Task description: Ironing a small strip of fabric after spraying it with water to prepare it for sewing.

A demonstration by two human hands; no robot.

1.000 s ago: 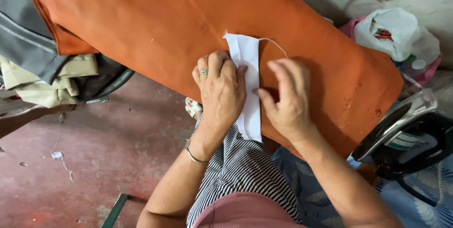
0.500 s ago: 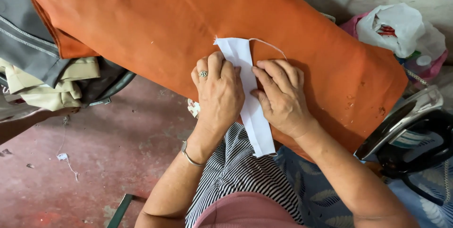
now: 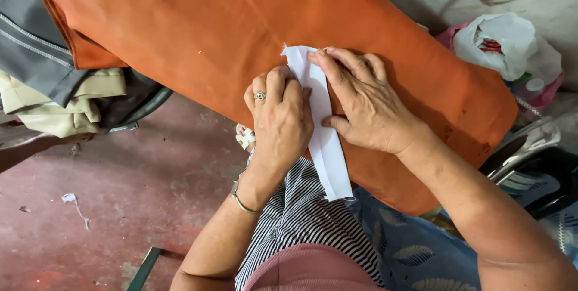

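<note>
Now you press a narrow white fabric strip (image 3: pixel 322 128) onto thick orange cloth (image 3: pixel 198 32).
Your left hand (image 3: pixel 280 119) curls loosely beside it; your right hand (image 3: pixel 367 107) lies open, fingers flat on it.

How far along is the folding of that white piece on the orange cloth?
Done: the white strip lies folded narrow on the orange cloth. In hand: left hand and right hand press it flat from both sides. Left: its lower end, hanging off the cloth edge, is unpressed.
</note>
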